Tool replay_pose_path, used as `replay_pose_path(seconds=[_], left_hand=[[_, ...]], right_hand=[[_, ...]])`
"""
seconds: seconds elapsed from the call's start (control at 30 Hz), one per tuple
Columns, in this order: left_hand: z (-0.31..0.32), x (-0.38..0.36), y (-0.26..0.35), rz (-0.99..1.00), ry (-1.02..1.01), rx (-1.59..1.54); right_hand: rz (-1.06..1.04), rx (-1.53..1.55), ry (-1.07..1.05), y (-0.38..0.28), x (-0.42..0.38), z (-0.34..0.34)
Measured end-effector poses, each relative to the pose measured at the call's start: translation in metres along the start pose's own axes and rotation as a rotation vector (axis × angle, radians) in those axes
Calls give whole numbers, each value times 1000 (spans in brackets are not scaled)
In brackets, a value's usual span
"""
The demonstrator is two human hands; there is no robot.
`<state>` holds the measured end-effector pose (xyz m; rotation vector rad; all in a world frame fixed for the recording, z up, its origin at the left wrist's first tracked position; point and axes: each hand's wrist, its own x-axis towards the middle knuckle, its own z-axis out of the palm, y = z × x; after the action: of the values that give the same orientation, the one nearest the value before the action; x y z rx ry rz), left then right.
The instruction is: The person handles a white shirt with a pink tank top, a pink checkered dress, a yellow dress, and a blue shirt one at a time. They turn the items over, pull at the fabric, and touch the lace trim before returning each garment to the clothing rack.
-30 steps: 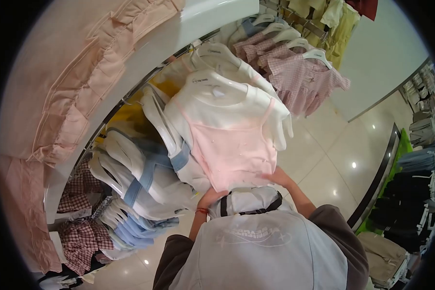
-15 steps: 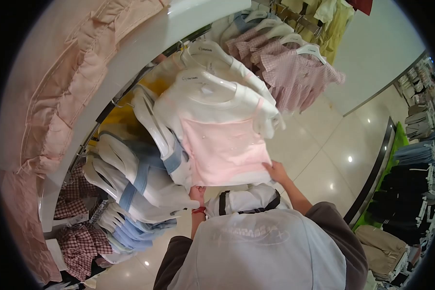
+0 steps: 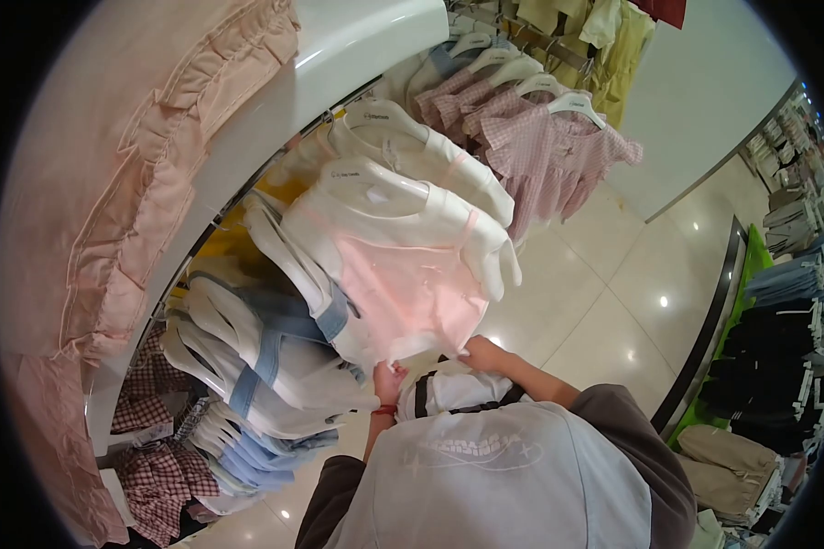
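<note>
We show the pink-and-white top at centre, hanging on its white hanger beside the rail, its hem drawn towards the wearer. The left hand, with a red bracelet at the wrist, has its fingers closed on the near left corner of the hem. The right hand has its fingers drawn narrow, pinching the hem's right corner. Between them we see the fabric in soft folds.

A white top hangs just behind; denim-trimmed tops hang to the left, and pink checked tops beyond, towards the upper right. A white bundle with black straps lies just below the hands, against the wearer's grey shirt.

We judge the cloth light, thin and limp, apt to crease or stretch under a hard pull. A flat pinch at both hem corners should spread it evenly; for bearing its weight, we would take the stiff, smooth hanger near its neck, where the garment is least likely to slip off the shoulders.
</note>
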<state>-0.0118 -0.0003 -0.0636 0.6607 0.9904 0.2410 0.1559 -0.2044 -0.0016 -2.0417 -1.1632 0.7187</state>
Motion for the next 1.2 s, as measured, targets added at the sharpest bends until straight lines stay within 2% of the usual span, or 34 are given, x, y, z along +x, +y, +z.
replay_pose_path(seconds=[0.1, 0.17, 0.2, 0.27, 0.3, 0.4, 0.47, 0.53, 0.63, 0.7, 0.77, 0.83, 0.87, 0.9, 1.0, 1.1, 1.17, 1.2], left_hand=[[-26, 7, 16, -12, 15, -252], [-22, -2, 36, 33, 129, -236], [-15, -9, 45, 53, 184, -231], [-27, 2, 41, 92, 109, -293], [-29, 4, 41, 111, 69, -320], [-27, 13, 45, 108, 176, -340], [-28, 13, 38, 278, 132, 84], [-33, 15, 24, 309, 104, 298], [-34, 26, 14, 68, 63, 372], [-17, 14, 16, -209, -1, 498], [-6, 7, 5, -32, -290, 908], [3, 6, -5, 101, -433, 1128], [10, 9, -12, 143, -433, 1144], [19, 11, -17, 187, -433, 1160], [106, 4, 7, -53, -433, 1402], [211, -11, 27, -60, -722, 1329], [263, 2, 8, 177, -828, 1124], [294, 3, 3, 271, -772, 1068]], right_hand=[[177, 64, 94, 44, -19, -10], [334, 201, 163, 53, -26, -30], [326, 184, 156, 55, -23, -34], [320, 153, 141, 57, -20, -39], [241, 106, 168, 53, -16, -39], [239, 86, 81, 37, -6, -45], [229, 129, 105, 40, -9, -43], [281, 134, 66, 52, -17, -42], [538, 429, 115, 95, -43, -39], [677, 619, 209, 122, -59, -50], [731, 683, 382, 138, -70, -76], [695, 652, 528, 161, -70, -106], [663, 696, 638, 173, -68, -123], [629, 738, 749, 187, -62, -141], [600, 629, 995, 195, -38, -221], [465, 563, 1170, 199, -11, -296], [376, 579, 1197, 203, 5, -334], [340, 587, 1178, 206, 13, -351]])
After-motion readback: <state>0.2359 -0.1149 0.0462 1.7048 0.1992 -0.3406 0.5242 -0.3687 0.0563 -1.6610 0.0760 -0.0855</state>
